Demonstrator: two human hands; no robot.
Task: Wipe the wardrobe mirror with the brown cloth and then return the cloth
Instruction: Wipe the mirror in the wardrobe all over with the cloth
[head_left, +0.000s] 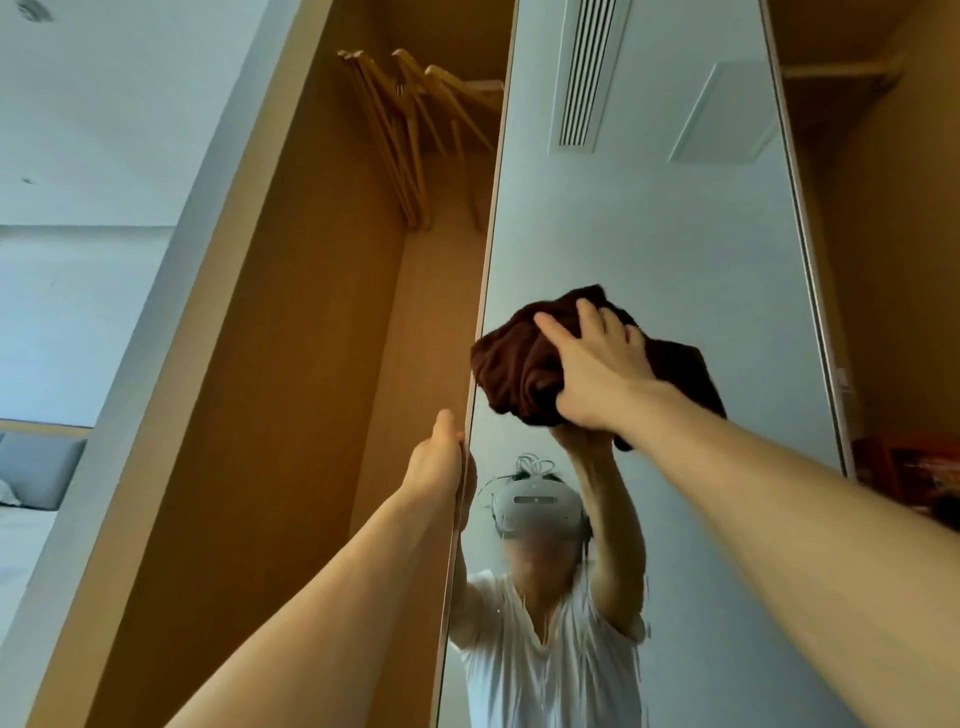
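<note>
The tall wardrobe mirror (649, 218) fills the middle and right of the head view, seen from below. A bunched brown cloth (511, 364) lies against the glass near its left edge, about mid-height. My right hand (597, 369) presses the cloth onto the mirror with fingers spread over it. My left hand (439, 457) grips the mirror door's left edge just below the cloth, its fingers hidden behind the door. The glass reflects a person in a white shirt with a headset.
Left of the mirror door the wooden wardrobe (291, 364) stands open, with several wooden hangers (410, 135) on a rail high up. A bed (26, 499) shows at the far left. More wardrobe interior lies right of the mirror (883, 260).
</note>
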